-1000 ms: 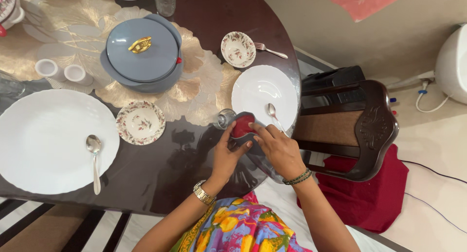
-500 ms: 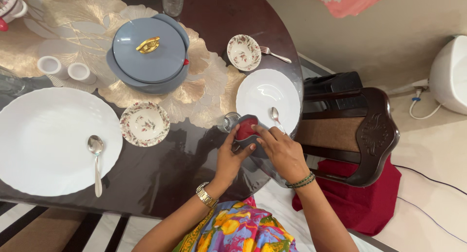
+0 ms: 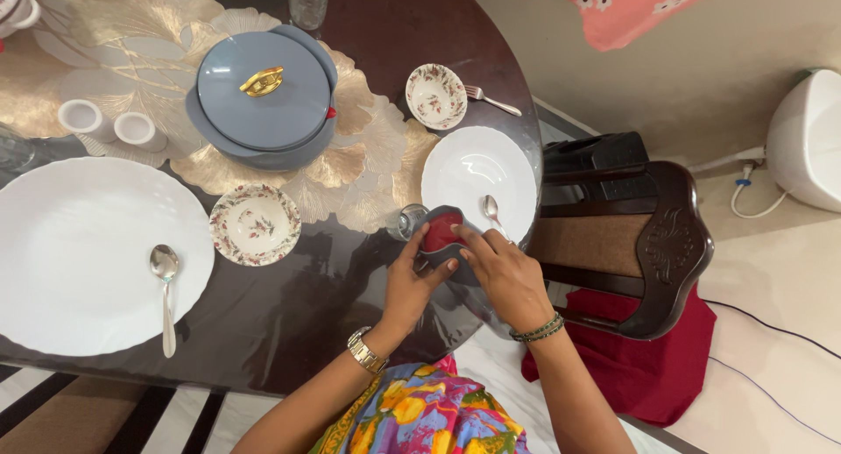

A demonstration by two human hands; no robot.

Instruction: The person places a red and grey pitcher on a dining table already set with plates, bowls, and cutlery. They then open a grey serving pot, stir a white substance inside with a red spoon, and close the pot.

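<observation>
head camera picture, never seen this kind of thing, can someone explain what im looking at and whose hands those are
There is no machine here. The one picture comes from a camera worn on a person's head, looking down, so the two bare hands are the wearer's own. The left hand, with a watch on its wrist, and the right hand, with a dark bangle, together hold a small grey and red cloth piece at the edge of a dark round table.

On the table lie a large white plate with a spoon, a smaller white plate with its own spoon, two flowered bowls, a grey lidded pot, and a small glass beside the hands. A wooden chair stands to the right.
</observation>
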